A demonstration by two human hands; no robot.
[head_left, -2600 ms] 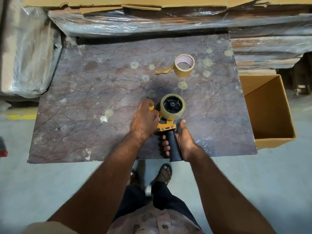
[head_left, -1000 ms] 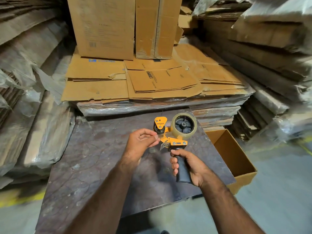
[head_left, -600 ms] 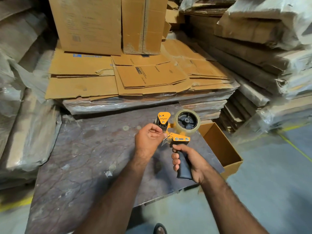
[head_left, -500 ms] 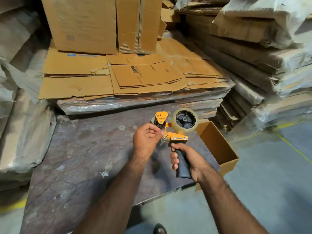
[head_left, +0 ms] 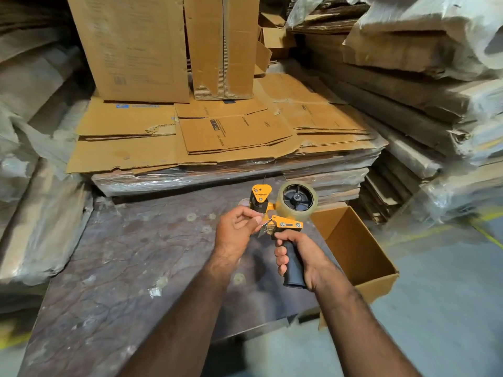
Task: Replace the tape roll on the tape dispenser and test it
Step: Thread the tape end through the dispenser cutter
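An orange tape dispenser [head_left: 286, 223] with a black pistol handle is held upright above the dark table [head_left: 130, 268]. A tan tape roll [head_left: 298, 199] sits on its black hub. My right hand [head_left: 302, 257] is wrapped around the handle. My left hand [head_left: 236, 229] is just left of the dispenser's front, thumb and fingers pinched together beside the roller and blade; whether a tape end lies between them is too small to tell. The old tape roll is hidden behind the dispenser and my hands.
An open cardboard box [head_left: 356, 246] stands on the floor at the table's right edge. Flattened cartons [head_left: 217, 137] wrapped in plastic are stacked behind the table, with upright boxes [head_left: 163, 44] on top. Wrapped cardboard bundles [head_left: 424, 85] rise on the right and at the left.
The dispenser went from lying on the table to being held up in the air. My view tilted up from the tabletop toward the carton stacks. My left hand stays pinched at the dispenser's front.
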